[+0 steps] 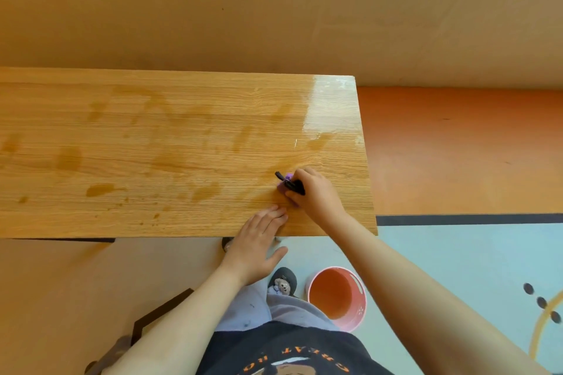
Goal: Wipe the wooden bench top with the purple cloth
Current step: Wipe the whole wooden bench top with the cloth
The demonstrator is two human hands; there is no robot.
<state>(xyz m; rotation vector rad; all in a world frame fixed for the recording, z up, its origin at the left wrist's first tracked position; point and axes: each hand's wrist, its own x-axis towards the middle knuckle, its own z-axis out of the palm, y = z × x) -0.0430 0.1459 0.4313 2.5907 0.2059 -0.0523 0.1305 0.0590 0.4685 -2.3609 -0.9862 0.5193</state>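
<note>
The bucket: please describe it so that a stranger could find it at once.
Find the long wooden bench, then look at the pale floor below its right end. The bucket stands there beside the person's foot. It is the only round pink container.

A pink bucket [350, 325] with an orange inside stands on the pale blue floor [457, 268] at the near right. A black stripe [469, 218] divides this from an orange floor section [457, 146] farther off. Three dark dots [541, 301] and a yellow curved line [540, 332] mark the right edge. A tan wall [274, 9] fills the far side.
</note>
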